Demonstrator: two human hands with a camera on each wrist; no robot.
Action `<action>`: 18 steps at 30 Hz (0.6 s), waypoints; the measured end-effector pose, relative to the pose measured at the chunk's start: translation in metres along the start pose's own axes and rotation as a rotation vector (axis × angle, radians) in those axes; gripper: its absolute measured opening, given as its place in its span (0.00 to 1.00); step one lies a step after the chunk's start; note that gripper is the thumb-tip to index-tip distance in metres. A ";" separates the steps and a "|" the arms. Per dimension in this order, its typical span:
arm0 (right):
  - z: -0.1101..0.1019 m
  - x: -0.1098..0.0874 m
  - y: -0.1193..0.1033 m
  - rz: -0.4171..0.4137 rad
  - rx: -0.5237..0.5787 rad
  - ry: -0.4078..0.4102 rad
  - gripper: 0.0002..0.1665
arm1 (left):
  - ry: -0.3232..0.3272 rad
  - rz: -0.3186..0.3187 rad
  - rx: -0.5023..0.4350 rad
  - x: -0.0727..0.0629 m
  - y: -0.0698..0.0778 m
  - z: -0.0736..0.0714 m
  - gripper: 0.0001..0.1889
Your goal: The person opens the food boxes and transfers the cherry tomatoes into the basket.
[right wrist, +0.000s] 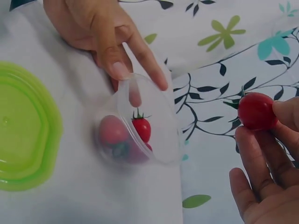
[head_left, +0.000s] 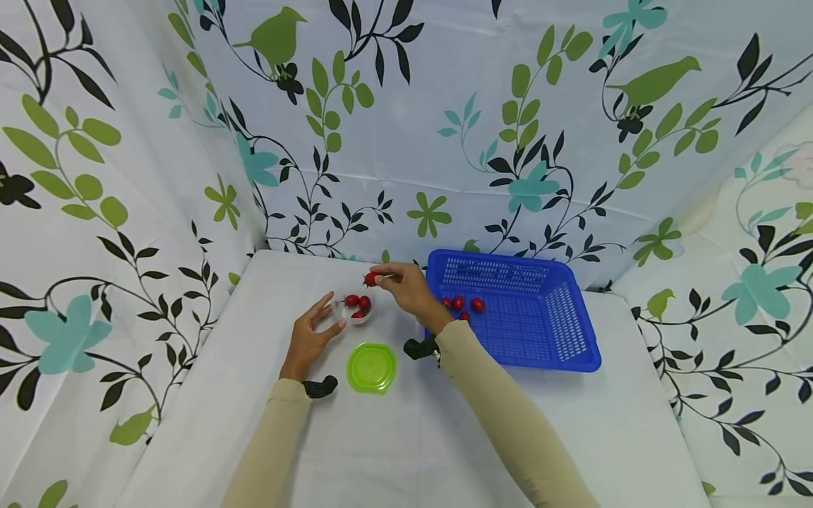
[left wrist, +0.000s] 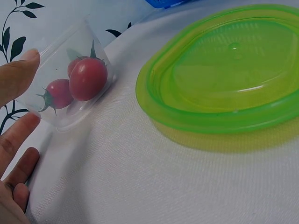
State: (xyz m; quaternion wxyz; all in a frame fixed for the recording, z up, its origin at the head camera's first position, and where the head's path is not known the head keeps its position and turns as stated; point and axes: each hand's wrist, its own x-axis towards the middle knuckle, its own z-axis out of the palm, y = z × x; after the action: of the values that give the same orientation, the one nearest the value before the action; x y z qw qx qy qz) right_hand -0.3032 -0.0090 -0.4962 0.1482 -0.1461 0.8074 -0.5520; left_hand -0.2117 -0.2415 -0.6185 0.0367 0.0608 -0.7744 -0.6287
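Observation:
My right hand (head_left: 411,288) pinches a red cherry tomato (right wrist: 256,111) between thumb and fingertips, above and beside a small clear plastic container (head_left: 359,319). Several cherry tomatoes (left wrist: 88,78) with green stems lie inside that container. At its left side, my left hand (head_left: 309,340) holds the container by the rim with thumb and fingers, as the right wrist view (right wrist: 107,37) also shows. On the table in front of it lies a green plastic lid (head_left: 371,367), touched by neither hand.
A blue plastic basket (head_left: 530,356) stands to the right, with several more cherry tomatoes (head_left: 477,305) in its left part. White cloth covers the table (head_left: 381,451). A patterned curtain (head_left: 406,141) hangs behind and at the sides.

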 end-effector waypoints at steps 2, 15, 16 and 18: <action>-0.007 -0.003 -0.001 -0.005 0.019 0.005 0.17 | 0.001 0.000 -0.004 0.000 0.000 0.000 0.41; -0.051 -0.027 0.001 -0.011 0.079 0.027 0.19 | 0.002 0.002 -0.008 -0.001 -0.001 -0.001 0.40; -0.054 -0.029 0.002 -0.008 0.080 0.029 0.19 | 0.002 0.003 -0.007 -0.001 0.000 -0.001 0.40; -0.061 -0.032 0.004 -0.001 0.080 0.037 0.18 | 0.003 0.002 -0.005 -0.001 0.001 -0.001 0.41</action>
State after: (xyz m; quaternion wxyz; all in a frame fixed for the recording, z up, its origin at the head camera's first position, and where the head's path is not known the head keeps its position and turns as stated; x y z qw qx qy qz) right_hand -0.2986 0.0569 -0.4765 0.1389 -0.1302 0.7874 -0.5864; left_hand -0.2105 -0.2418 -0.6178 0.0387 0.0607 -0.7729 -0.6304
